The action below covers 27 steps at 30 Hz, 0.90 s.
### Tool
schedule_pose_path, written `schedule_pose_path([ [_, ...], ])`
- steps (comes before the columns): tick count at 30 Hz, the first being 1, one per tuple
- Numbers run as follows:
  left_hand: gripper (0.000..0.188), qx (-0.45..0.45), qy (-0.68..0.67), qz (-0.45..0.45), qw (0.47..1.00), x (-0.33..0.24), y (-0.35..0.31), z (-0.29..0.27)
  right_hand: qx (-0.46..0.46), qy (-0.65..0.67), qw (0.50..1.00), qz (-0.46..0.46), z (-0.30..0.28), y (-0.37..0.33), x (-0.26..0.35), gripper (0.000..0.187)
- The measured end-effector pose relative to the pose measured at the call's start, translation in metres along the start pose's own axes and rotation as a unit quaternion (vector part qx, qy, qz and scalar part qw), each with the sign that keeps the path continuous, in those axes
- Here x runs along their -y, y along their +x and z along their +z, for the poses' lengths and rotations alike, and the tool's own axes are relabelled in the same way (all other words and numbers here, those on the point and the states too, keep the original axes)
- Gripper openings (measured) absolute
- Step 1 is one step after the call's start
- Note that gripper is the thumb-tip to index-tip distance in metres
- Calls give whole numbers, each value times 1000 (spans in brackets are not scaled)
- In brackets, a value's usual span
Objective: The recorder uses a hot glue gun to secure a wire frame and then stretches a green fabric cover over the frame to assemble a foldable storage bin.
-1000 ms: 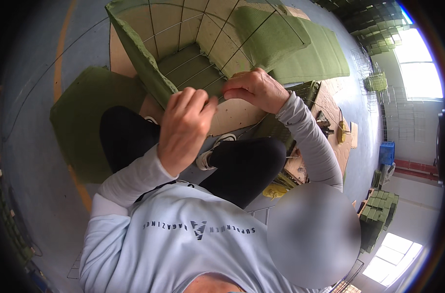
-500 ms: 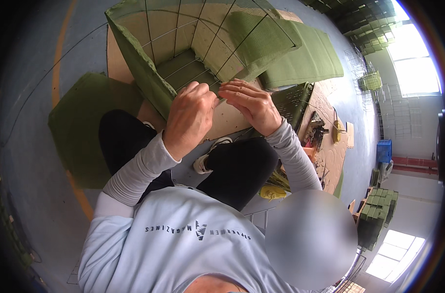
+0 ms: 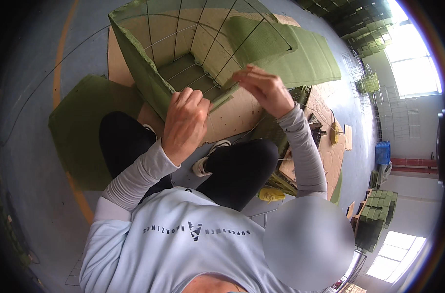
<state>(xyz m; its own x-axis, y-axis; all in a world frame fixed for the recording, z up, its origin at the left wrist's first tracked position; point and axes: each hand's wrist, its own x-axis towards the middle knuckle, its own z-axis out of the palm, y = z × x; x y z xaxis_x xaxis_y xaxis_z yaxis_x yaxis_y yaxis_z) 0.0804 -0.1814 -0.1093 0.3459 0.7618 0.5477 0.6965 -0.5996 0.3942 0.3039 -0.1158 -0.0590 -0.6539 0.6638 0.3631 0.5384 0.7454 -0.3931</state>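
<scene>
In front of me stands a wire-grid frame (image 3: 175, 33) partly covered with green fabric (image 3: 140, 61); its floor is green as well. My left hand (image 3: 187, 119) is closed on the fabric-covered rim at the near corner, knuckles up. A folded green fabric edge (image 3: 226, 99) runs from there toward the far right. At its other end is my right hand (image 3: 266, 89), fingers bent and pinched at the fabric edge, slightly smeared by motion. The fingertips of both hands are partly hidden.
Cardboard (image 3: 237, 119) lies under the frame. Green sheets lie left (image 3: 86, 132) and far right (image 3: 315, 56). To my right, more cardboard (image 3: 325, 163) carries dark metal parts (image 3: 314, 129) and a yellow object (image 3: 334, 133). Another yellow item (image 3: 271, 195) lies beside my leg. Green stacks (image 3: 376, 215) stand beyond.
My right hand has moved right and away from my left hand, along the frame's near edge, uncovering the folded green edge. My left hand has stayed near the corner.
</scene>
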Motion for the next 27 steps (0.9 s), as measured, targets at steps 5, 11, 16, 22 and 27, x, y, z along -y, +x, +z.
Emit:
schedule_pose_path([
  [5,6,11,-36,5,999,0,3,-3,71,-15,997,-17,11,-5,-19,18],
  [11,11,10,-28,43,999,16,31,-21,52,-9,998,-20,4,16,-21,12],
  [16,6,12,-41,30,999,37,13,-32,21,23,999,10,33,20,-10,11],
  [22,17,-34,15,31,999,47,15,-36,42,96,991,85,43,48,-3,18],
  [27,18,-27,-3,6,1000,41,15,-20,-44,-21,995,-86,66,41,23,22],
])
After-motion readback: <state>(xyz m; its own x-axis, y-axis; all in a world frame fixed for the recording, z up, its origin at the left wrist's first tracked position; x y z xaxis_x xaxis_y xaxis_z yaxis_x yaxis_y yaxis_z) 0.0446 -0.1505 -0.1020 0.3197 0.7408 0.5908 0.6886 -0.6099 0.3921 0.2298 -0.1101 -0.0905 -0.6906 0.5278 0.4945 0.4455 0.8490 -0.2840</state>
